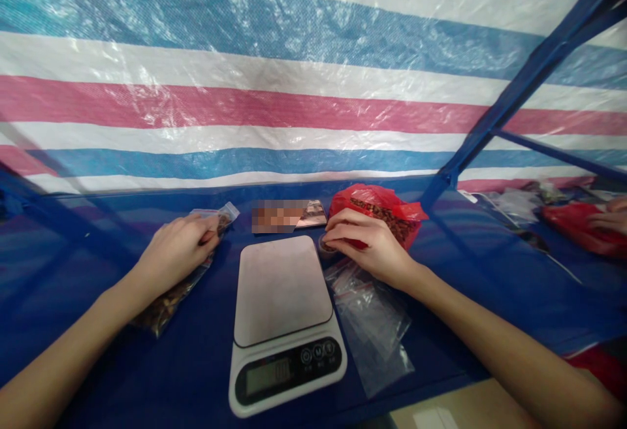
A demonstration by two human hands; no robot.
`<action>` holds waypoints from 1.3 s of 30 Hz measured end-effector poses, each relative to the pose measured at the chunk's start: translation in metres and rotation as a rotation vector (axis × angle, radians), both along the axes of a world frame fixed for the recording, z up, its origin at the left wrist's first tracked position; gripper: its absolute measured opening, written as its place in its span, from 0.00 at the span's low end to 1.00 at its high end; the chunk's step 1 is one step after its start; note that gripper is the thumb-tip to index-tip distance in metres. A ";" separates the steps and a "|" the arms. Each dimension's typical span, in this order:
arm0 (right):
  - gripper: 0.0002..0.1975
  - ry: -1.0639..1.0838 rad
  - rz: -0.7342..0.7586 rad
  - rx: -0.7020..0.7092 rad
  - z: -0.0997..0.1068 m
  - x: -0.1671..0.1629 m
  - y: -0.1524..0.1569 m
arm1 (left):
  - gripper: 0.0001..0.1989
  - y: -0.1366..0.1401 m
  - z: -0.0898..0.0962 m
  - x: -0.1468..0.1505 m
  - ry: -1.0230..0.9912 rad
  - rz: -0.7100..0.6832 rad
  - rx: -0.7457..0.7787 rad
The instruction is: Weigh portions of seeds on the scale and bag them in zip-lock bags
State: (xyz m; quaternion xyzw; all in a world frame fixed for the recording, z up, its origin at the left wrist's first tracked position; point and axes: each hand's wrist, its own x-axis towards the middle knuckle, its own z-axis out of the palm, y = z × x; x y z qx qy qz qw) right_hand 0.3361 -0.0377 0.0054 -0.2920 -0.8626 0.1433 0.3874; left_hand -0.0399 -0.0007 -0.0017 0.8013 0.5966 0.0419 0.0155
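Note:
My left hand (pixel 183 246) is closed on the top part of a clear zip bag (pixel 169 305) with brown pieces inside, left of the kitchen scale (pixel 284 292). Some of that bag lies hidden beneath the hand and wrist. The scale's plate is bare and its display is lit with faint digits. To the right of it, my right hand (pixel 365 243) has its fingertips on a small round cup or lid (pixel 324 246), mostly covered by the fingers. Right behind this hand stands an open red plastic bag (pixel 404 220) full of brown pellets.
Several flat clear zip bags (pixel 375 334) lie right of the scale, under my right wrist. A phone (pixel 313 213) lies behind the scale. Blue metal bars (pixel 494 112) rise at the right. Another person's hand (pixel 612 220) touches a red bag at far right. Striped sheeting hangs behind.

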 end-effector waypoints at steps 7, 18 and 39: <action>0.07 -0.004 -0.009 -0.001 -0.001 0.002 0.000 | 0.12 -0.001 0.002 0.001 0.024 -0.002 -0.014; 0.07 0.013 -0.019 -0.013 0.000 0.002 0.000 | 0.12 -0.003 0.003 0.002 0.010 0.006 -0.019; 0.18 -0.172 -0.490 0.018 0.007 0.063 0.029 | 0.11 -0.003 0.001 0.002 0.000 -0.008 -0.015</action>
